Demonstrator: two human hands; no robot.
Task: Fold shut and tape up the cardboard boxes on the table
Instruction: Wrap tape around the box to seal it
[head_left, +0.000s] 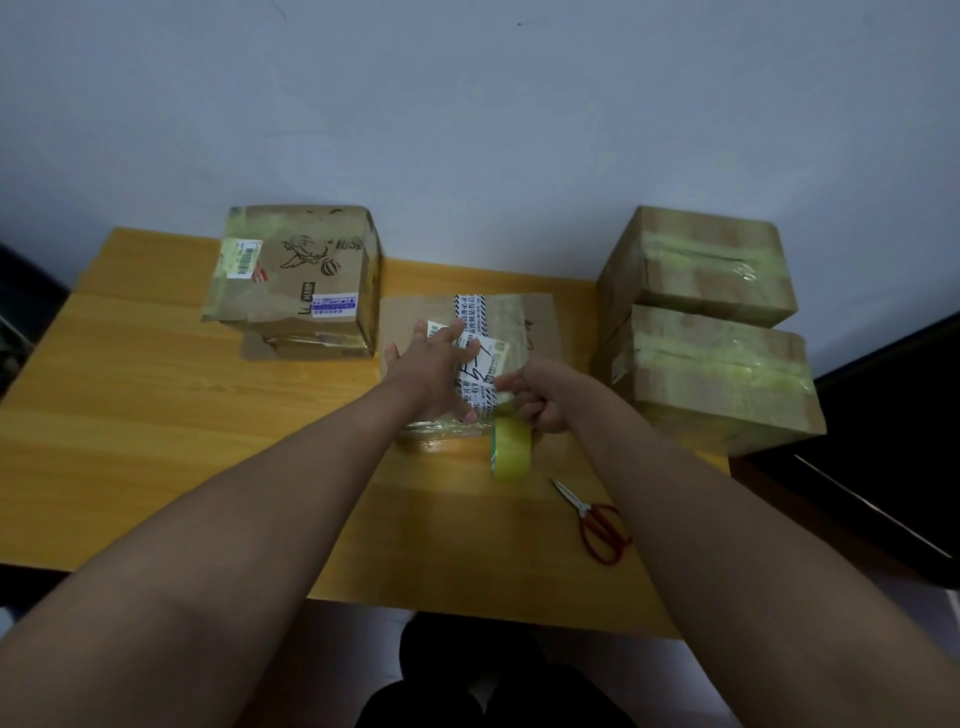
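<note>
Scissors (597, 525) are seen nearest, below and right of the right hand (540, 400), whose curled fingers grip the tape roll (511, 452). Just beyond, the middle box (524, 322) is pressed by the spread fingers of the left hand (436, 364); its seam runs away from them. Farther, taped boxes (701, 322) stand right, another box (301, 270) left.

A flat box (470, 358) lay mid-counter (156, 415), between a box stack (296, 280) at left and two stacked boxes (701, 322) at right. The tape roll (511, 452) stood against its near edge, with the scissors (595, 519) nearer and rightward.
</note>
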